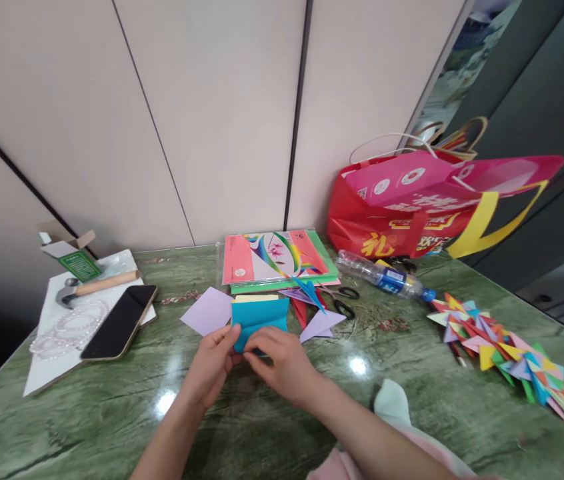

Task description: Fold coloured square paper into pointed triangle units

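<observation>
A teal sheet of paper (260,317), partly folded, lies on the green marble table (112,413) just in front of me. My left hand (211,365) pinches its lower left corner. My right hand (282,361) presses fingers closed on its lower edge beside the left hand. A lilac paper square (207,311) lies at the sheet's left, and lilac folded triangles (321,324) lie at its right, near a small blue folded piece (309,292).
A pack of coloured paper (277,259), black scissors (342,301) and a lying plastic bottle (382,275) sit behind. A red and pink bag (412,207) stands back right. Several folded colourful triangles (502,350) lie right. A phone (121,321), bead bracelet (69,327) and hammer (97,285) lie left.
</observation>
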The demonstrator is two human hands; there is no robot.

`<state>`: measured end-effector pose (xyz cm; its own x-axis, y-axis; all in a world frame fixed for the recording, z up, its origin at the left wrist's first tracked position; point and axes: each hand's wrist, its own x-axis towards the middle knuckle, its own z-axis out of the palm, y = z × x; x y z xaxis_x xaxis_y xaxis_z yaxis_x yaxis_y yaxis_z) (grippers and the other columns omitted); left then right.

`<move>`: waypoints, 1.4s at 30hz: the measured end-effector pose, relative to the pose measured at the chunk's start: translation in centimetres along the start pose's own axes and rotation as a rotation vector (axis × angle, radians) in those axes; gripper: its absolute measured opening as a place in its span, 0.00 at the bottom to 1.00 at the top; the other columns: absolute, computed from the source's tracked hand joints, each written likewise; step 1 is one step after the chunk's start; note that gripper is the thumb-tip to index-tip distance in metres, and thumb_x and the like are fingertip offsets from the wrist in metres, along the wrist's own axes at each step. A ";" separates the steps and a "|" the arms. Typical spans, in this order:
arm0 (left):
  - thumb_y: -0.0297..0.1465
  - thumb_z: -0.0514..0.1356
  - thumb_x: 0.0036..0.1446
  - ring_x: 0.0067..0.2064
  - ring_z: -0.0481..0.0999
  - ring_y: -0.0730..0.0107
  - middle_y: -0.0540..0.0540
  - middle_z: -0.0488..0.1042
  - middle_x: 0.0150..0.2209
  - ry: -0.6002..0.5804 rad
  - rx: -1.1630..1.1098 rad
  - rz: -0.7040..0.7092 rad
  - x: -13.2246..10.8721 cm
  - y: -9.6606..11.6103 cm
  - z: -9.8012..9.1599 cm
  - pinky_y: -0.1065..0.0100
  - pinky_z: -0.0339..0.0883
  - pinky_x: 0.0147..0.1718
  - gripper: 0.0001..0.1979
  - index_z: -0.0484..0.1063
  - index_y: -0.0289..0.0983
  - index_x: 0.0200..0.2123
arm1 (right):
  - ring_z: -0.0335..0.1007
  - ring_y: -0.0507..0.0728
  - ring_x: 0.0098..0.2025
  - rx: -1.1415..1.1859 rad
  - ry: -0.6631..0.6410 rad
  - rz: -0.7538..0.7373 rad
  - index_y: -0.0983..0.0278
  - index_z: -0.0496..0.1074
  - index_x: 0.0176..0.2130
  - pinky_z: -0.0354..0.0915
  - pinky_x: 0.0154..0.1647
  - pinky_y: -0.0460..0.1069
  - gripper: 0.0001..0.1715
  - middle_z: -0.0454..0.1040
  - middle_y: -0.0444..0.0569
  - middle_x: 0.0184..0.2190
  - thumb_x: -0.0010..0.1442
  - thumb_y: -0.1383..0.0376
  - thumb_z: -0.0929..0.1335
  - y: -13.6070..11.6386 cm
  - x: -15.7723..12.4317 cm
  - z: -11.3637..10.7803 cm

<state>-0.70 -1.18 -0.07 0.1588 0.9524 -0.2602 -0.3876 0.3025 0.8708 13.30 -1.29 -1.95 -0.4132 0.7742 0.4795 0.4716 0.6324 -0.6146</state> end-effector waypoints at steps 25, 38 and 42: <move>0.37 0.65 0.41 0.26 0.72 0.68 0.46 0.77 0.26 0.016 0.357 0.103 0.0 0.2 -0.1 0.68 0.67 0.30 0.13 0.76 0.34 0.30 | 0.55 0.64 0.54 0.072 0.331 0.368 0.60 0.60 0.49 0.59 0.52 0.59 0.39 0.54 0.55 0.52 0.38 0.66 0.75 0.6 0.4 -0.4; 0.36 0.68 0.35 0.23 0.72 0.70 0.47 0.76 0.21 0.154 0.328 0.069 0.2 0.0 -0.7 0.71 0.66 0.25 0.14 0.75 0.33 0.25 | 0.69 0.57 0.39 0.450 0.198 0.522 0.62 0.61 0.41 0.65 0.39 0.52 0.28 0.71 0.47 0.36 0.40 0.67 0.73 1.8 0.7 -0.2; 0.35 0.69 0.34 0.23 0.72 0.70 0.47 0.76 0.21 0.196 0.366 0.092 0.4 -0.1 -1.0 0.72 0.65 0.23 0.13 0.75 0.33 0.25 | 0.70 0.55 0.37 0.360 0.259 0.352 0.62 0.62 0.31 0.64 0.39 0.50 0.09 0.72 0.45 0.32 0.48 0.70 0.67 1.6 0.7 -0.6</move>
<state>-1.56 -0.83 -0.69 -0.0508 0.9745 -0.2184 -0.0385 0.2166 0.9755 14.26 0.25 -2.21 -0.0532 0.9468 0.3175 0.2324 0.3209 -0.9181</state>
